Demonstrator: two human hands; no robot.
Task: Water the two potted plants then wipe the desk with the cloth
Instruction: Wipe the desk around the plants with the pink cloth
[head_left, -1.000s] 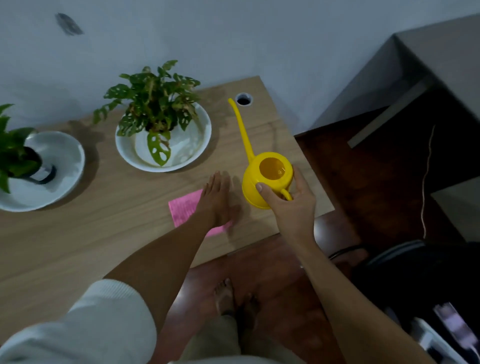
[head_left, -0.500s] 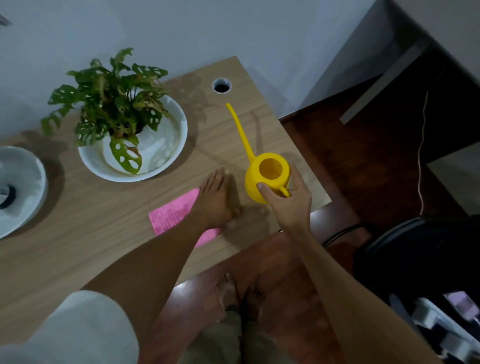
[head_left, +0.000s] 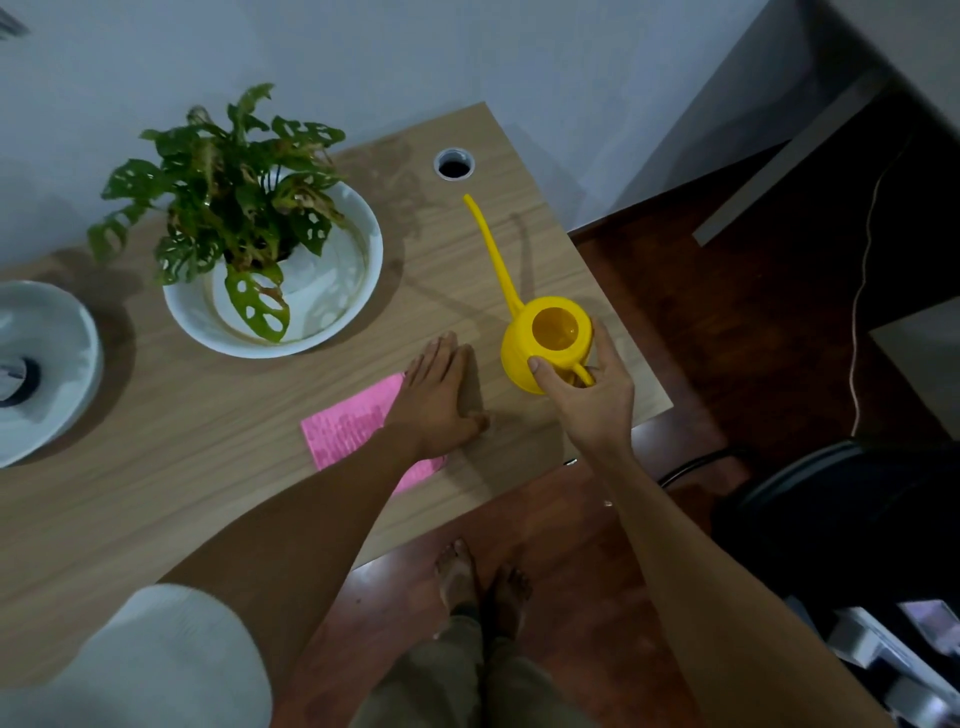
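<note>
A yellow watering can (head_left: 545, 338) with a long thin spout stands near the right end of the wooden desk (head_left: 156, 493). My right hand (head_left: 592, 395) is closed around its handle. My left hand (head_left: 436, 400) lies flat, fingers together, on the right part of a pink cloth (head_left: 353, 426) spread on the desk. A leafy green plant (head_left: 234, 208) in a white pot (head_left: 332, 291) stands behind the cloth. At the left edge only the white saucer (head_left: 47, 364) of the second pot shows; its plant is out of frame.
A round cable hole (head_left: 454, 164) sits in the desk's far right corner by the wall. The desk's right edge lies just past the can, with dark wooden floor below. A black chair (head_left: 831, 509) stands to the right, and my bare feet (head_left: 483, 582) are under the front edge.
My view has shifted to the right, pushing the second pot almost out of frame. Both hands stay where they were, left on the cloth and right on the can's handle.
</note>
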